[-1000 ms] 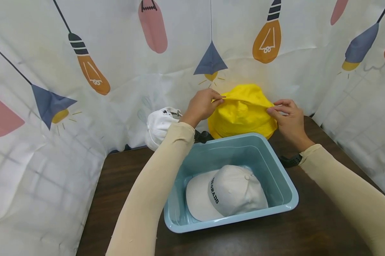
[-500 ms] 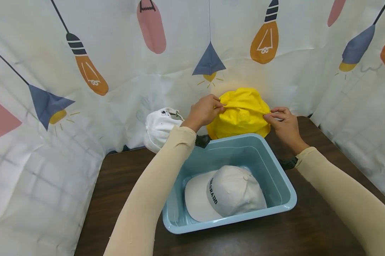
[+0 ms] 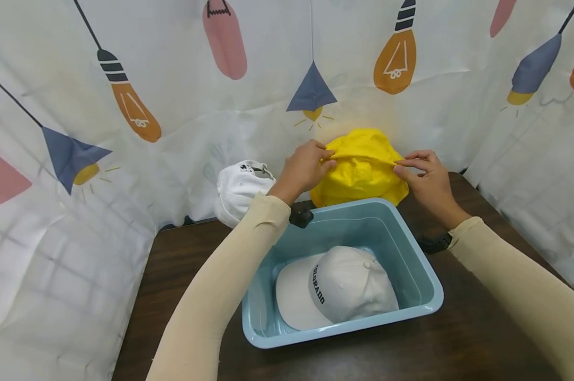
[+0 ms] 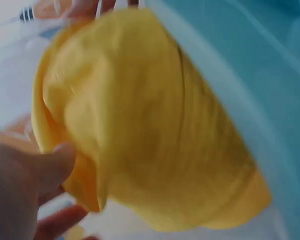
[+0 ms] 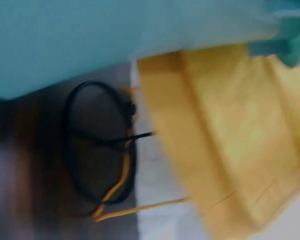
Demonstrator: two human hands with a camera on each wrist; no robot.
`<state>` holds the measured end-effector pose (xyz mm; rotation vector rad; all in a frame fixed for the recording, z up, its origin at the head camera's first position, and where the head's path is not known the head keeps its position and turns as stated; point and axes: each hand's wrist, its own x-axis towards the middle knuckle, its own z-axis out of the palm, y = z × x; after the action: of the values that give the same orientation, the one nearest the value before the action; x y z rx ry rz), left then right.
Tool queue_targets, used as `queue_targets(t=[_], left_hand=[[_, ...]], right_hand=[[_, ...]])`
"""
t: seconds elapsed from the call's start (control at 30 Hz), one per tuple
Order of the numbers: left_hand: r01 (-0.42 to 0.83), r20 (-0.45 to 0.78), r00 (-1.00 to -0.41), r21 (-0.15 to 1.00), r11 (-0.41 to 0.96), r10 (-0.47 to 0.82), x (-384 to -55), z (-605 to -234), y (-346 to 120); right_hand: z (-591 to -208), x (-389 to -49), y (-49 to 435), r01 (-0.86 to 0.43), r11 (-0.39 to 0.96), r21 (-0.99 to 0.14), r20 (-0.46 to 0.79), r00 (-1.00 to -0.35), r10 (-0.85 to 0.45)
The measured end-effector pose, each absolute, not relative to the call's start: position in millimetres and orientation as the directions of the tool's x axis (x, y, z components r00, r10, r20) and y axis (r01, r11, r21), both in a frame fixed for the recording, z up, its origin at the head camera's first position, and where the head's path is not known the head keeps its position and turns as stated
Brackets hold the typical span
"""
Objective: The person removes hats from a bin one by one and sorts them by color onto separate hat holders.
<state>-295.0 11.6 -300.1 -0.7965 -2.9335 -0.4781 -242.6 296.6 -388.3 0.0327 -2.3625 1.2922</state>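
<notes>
A yellow bucket hat (image 3: 363, 172) stands behind the light blue bin (image 3: 413, 259), against the patterned backdrop. My left hand (image 3: 306, 165) pinches the hat's left edge between thumb and fingers. On the opposite side, my right hand (image 3: 430, 182) pinches the right edge with thumb and forefinger. In the left wrist view, the left thumb (image 4: 57, 167) lies on the folded yellow brim, and fingers of the other hand show at the top. The right wrist view is blurred: it has the yellow hat (image 5: 225, 130) but not the hand. A white cap (image 3: 344, 286) lettered "COLORADO" lies inside the bin.
Another white cap (image 3: 239, 190) stands left of the yellow hat, partly behind the left forearm. A black cord loop (image 5: 70, 140) and an orange cord (image 5: 150, 206) hang by the hat. Everything stands on a dark wooden table (image 3: 182, 254).
The hat dipped slightly and its right edge shifted left with the right hand, then moved a little back right. Both hands keep their pinch. The bin and caps have not moved.
</notes>
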Motion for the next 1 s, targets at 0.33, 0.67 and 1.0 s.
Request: queue_targets(t=[0.33, 0.67, 1.0], left_hand=[[0.505, 0.323, -0.835, 0.131, 0.853, 0.445, -235, -288, 25], [0.416, 0.331, -0.868, 0.083, 0.906, 0.369, -227, -298, 61], [0.416, 0.284, -0.899, 0.318, 0.852, 0.333, -239, -301, 61]], right_hand=[[-341, -253, 283, -0.286, 0.570, -0.771, 0.448, -0.879, 0.165], [-303, -294, 273, -0.267, 0.545, -0.795, 0.368, -0.926, 0.082], [-305, -315, 276, -0.169, 0.486, -0.858, 0.196, -0.981, 0.005]])
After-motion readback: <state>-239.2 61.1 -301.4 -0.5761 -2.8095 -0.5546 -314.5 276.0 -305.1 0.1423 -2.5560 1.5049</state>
